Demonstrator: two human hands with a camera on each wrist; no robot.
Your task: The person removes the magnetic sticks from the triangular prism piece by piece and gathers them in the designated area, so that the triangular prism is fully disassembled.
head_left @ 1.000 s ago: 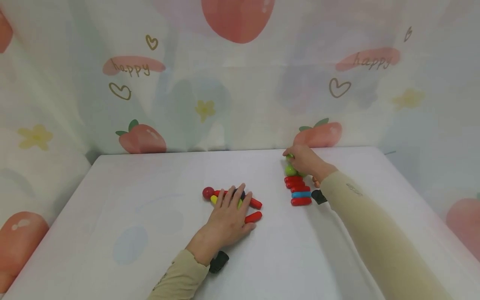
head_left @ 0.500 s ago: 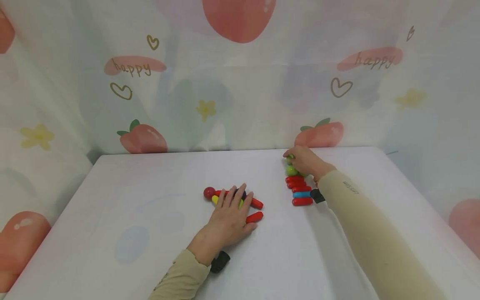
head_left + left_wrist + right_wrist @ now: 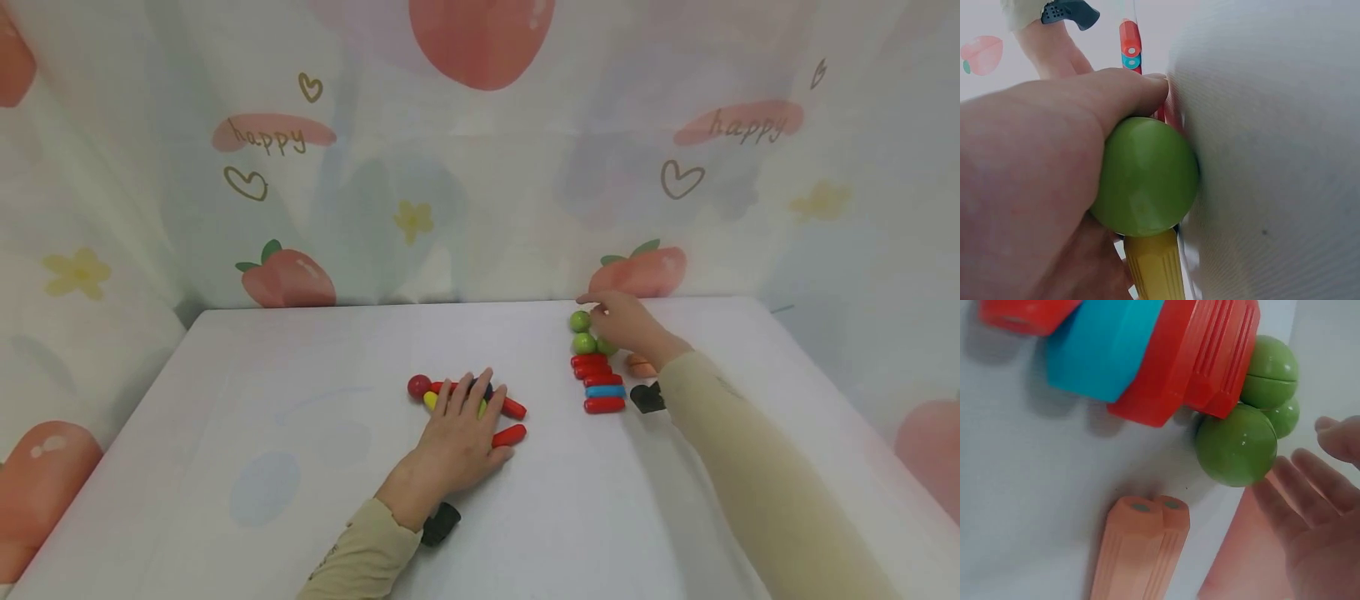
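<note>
My left hand (image 3: 453,442) lies with spread fingers over a pile of coloured rods and balls. A red ball (image 3: 419,387), a red rod (image 3: 509,435) and part of a dark ball (image 3: 488,390) stick out around it. Beneath the palm, the left wrist view shows a green ball (image 3: 1147,178) and a yellow rod (image 3: 1154,265). At the far right, my right hand (image 3: 630,325) is beside three green balls (image 3: 581,321); its fingers are extended, the thumb apart. In the right wrist view its fingertips are at the nearest green ball (image 3: 1238,447), and contact is unclear.
Red rods (image 3: 604,405) and one blue rod (image 3: 604,391) form a row in front of the green balls. Two orange rods (image 3: 1125,550) lie beside the row, partly behind the right wrist. The white table (image 3: 315,467) meets a patterned cloth (image 3: 495,192) at the back.
My right hand has drawn slightly right, off the farthest green ball, so the green balls show more fully. The orange rods are more exposed than half a second ago. My left hand stays put.
</note>
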